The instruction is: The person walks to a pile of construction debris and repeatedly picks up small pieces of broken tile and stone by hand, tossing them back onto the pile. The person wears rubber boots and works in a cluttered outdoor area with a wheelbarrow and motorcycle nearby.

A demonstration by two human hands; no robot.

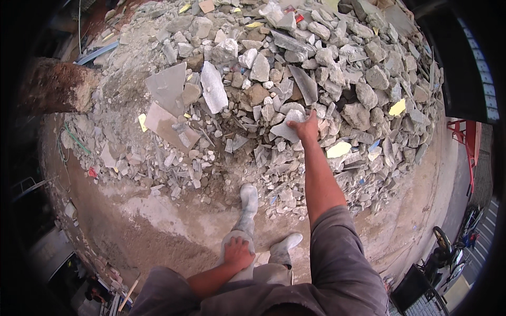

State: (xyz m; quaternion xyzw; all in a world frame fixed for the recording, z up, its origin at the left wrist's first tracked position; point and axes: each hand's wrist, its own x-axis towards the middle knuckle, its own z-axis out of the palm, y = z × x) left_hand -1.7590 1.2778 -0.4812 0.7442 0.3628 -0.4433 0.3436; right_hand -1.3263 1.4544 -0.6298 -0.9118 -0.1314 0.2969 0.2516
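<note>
My right hand (pixel 307 125) reaches out to the rubble pile and grips a flat, pale grey piece of broken concrete (pixel 285 129) by its right edge. The thumb lies on its upper face; the other fingers are partly hidden. My left hand (pixel 238 252) rests spread on my bent left knee and holds nothing. Around the gripped piece lie broken concrete chunks (pixel 356 116) and a dark angular slab (pixel 304 84). Farther left are a long whitish fragment (pixel 214 87), a grey tile piece (pixel 168 87) and a brownish tile piece (pixel 172 126).
My pale, dusty boots (pixel 249 197) stand on dirt-covered ground (pixel 158 225) at the pile's foot. A rusty, earth-caked block (pixel 59 85) juts in from the left. On the right are a red metal frame (pixel 469 146) and a motorcycle (pixel 446 252). Yellow scraps (pixel 338 150) dot the rubble.
</note>
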